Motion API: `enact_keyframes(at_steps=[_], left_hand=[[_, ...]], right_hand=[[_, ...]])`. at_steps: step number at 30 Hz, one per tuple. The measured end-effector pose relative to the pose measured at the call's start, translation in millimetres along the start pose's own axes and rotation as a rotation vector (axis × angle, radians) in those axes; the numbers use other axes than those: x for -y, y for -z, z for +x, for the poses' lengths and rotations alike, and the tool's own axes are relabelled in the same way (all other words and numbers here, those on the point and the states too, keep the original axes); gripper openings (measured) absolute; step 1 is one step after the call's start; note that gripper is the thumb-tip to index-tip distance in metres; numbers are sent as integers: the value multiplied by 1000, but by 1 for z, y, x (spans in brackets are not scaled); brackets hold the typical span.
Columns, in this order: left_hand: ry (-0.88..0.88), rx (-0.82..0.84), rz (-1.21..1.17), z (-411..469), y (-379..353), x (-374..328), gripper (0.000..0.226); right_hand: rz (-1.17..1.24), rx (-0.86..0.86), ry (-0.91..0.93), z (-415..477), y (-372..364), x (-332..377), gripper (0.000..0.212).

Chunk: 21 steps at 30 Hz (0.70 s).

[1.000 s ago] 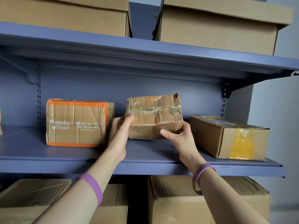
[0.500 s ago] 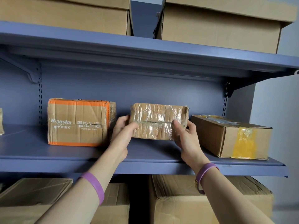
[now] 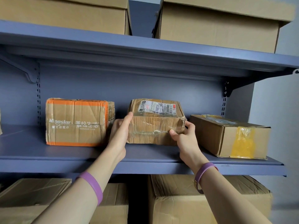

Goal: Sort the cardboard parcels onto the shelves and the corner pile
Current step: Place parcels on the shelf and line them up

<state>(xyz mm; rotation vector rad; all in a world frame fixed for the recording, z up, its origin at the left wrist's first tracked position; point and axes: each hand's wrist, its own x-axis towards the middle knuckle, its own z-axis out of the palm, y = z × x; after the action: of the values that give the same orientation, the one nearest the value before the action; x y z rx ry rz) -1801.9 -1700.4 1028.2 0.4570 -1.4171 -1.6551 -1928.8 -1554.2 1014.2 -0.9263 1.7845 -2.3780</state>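
Note:
A crumpled, tape-wrapped cardboard parcel [image 3: 153, 126] with a white shipping label on top sits on the middle blue shelf [image 3: 80, 152]. My left hand [image 3: 119, 135] grips its left end, thumb at the top corner. My right hand [image 3: 184, 138] grips its right front corner, thumb on the front face and fingers round the side. The parcel stands between an orange-taped Kingstar box [image 3: 77, 122] and a long box with yellow tape [image 3: 229, 136].
Large cardboard boxes [image 3: 218, 28] stand on the upper shelf, with another [image 3: 64, 15] to the left. More big boxes [image 3: 210, 202] fill the level below. A grey wall [image 3: 278, 120] lies to the right of the shelving. Narrow gaps separate the three parcels.
The parcel was tipped up on edge with its taped face toward me; it has been turned over and now lies flat on the shelf, label up. Both hands stay on its ends.

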Motion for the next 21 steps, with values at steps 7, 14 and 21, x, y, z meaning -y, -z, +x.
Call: enact_keyframes(at_steps=[7, 14, 21], left_hand=[[-39, 0, -39, -2, 1, 1, 15], [-89, 82, 85, -2, 3, 4, 39], [-157, 70, 48, -7, 1, -1, 85]], right_hand=[[37, 72, 49, -10, -6, 10, 80], [95, -38, -21, -5, -3, 9, 28], [57, -9, 33, -5, -1, 9, 50]])
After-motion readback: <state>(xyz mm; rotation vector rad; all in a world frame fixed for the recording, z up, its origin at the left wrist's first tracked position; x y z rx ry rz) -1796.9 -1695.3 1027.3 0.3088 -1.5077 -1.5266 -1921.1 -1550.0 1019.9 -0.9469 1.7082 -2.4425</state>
